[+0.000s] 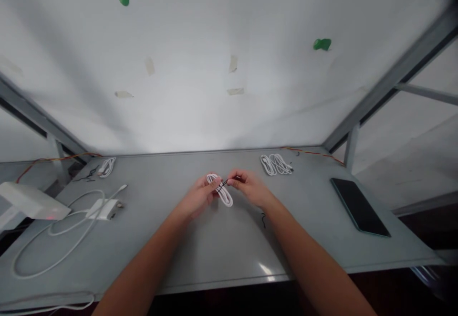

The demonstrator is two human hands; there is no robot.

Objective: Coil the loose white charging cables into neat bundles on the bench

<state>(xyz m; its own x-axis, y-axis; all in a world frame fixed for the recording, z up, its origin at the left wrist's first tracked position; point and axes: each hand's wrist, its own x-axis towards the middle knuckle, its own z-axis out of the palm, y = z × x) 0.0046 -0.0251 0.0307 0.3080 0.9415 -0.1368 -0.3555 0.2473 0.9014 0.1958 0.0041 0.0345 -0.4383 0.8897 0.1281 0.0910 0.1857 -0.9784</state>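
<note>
My left hand (200,194) is closed round a coiled white cable (222,193), holding it above the middle of the grey table (214,244). My right hand (248,186) pinches a thin black tie (226,182) at the middle of the coil. Both hands meet at the coil, fingers curled. A short black tie (264,219) lies on the table just under my right forearm.
A second bundled white cable (276,164) lies at the back right. A dark phone (359,206) lies flat on the right. On the left are a small bundled cable (106,166), a white charger (103,208) with a long loose cable (53,249), and a white box (32,201).
</note>
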